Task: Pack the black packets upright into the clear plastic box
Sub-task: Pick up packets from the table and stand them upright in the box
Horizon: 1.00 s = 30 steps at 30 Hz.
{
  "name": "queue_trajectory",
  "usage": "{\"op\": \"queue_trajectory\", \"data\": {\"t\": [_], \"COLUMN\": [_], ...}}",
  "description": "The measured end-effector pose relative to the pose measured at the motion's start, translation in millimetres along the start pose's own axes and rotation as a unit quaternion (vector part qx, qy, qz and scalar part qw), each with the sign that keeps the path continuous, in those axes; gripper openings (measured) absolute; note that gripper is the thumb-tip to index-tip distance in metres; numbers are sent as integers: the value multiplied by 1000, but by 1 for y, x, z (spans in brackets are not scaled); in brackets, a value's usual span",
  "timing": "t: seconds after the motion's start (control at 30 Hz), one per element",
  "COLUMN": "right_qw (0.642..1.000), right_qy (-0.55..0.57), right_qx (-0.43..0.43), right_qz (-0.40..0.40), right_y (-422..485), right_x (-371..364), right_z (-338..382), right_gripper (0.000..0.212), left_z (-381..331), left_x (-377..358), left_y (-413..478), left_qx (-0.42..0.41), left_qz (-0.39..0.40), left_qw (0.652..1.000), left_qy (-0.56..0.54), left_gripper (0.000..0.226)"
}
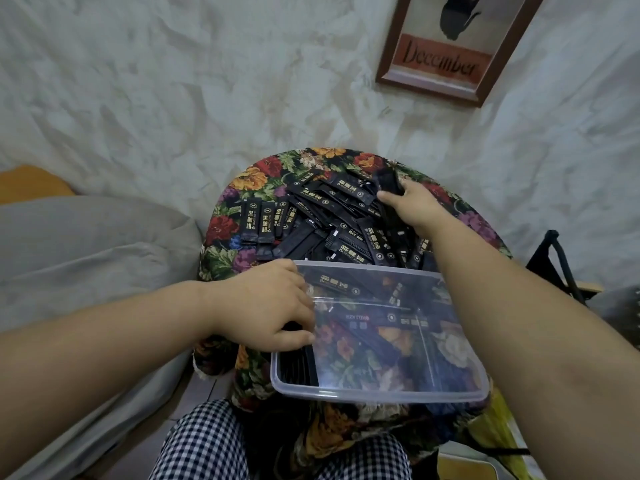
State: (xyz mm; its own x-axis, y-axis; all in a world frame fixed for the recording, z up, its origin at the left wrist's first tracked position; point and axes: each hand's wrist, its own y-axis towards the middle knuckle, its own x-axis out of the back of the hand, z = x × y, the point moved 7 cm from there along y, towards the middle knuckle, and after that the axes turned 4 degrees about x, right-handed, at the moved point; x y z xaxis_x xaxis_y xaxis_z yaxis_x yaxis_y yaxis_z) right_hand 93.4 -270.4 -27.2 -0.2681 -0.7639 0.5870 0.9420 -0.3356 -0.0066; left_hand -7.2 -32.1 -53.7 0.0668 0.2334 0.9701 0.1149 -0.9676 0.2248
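A clear plastic box (381,394) sits at the near edge of a small floral-covered table (256,178). Several black packets (297,365) stand upright in the box's left end. My left hand (273,306) reaches over the box's left rim, its fingers curled on the tops of those packets. A loose pile of black packets (332,216) with gold print covers the table behind the box. My right hand (412,202) is stretched to the far right of the pile and grips a few packets (386,183) there.
A grey cushion (86,251) lies left of the table. A framed "December" picture (450,53) leans on the white-draped wall. A black folding frame (554,261) stands at the right. My checked trousers (207,445) are below the table.
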Motion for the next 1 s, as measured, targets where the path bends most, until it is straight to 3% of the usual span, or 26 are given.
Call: {"op": "queue_trajectory", "data": {"t": [0.07,0.27,0.43,0.6,0.77,1.0], "right_qw": [997,942,928,948,972,972], "right_qy": [78,333,371,309,182,44], "right_qx": [12,9,-27,-70,-108,-106], "right_qz": [-21,-35,15,10,99,204], "right_y": [-4,-44,-108,-153,-169,-181], "right_x": [8,11,-16,-44,-75,-95], "right_z": [14,49,39,12,-7,-17], "right_gripper": [5,2,4,9,22,27], "left_z": [0,0,-1,-3,-5,-7], "left_x": [0,1,0,3,1,1], "left_y": [0,1,1,2,3,2], "left_qx": [-1,-5,-5,-16,-12,-20], "left_qz": [-2,-8,-7,-15,-3,-15], "left_qw": [1000,1000,1000,1000,1000,1000], "left_qy": [2,16,15,17,10,13], "left_gripper": [38,37,38,41,44,44]}}
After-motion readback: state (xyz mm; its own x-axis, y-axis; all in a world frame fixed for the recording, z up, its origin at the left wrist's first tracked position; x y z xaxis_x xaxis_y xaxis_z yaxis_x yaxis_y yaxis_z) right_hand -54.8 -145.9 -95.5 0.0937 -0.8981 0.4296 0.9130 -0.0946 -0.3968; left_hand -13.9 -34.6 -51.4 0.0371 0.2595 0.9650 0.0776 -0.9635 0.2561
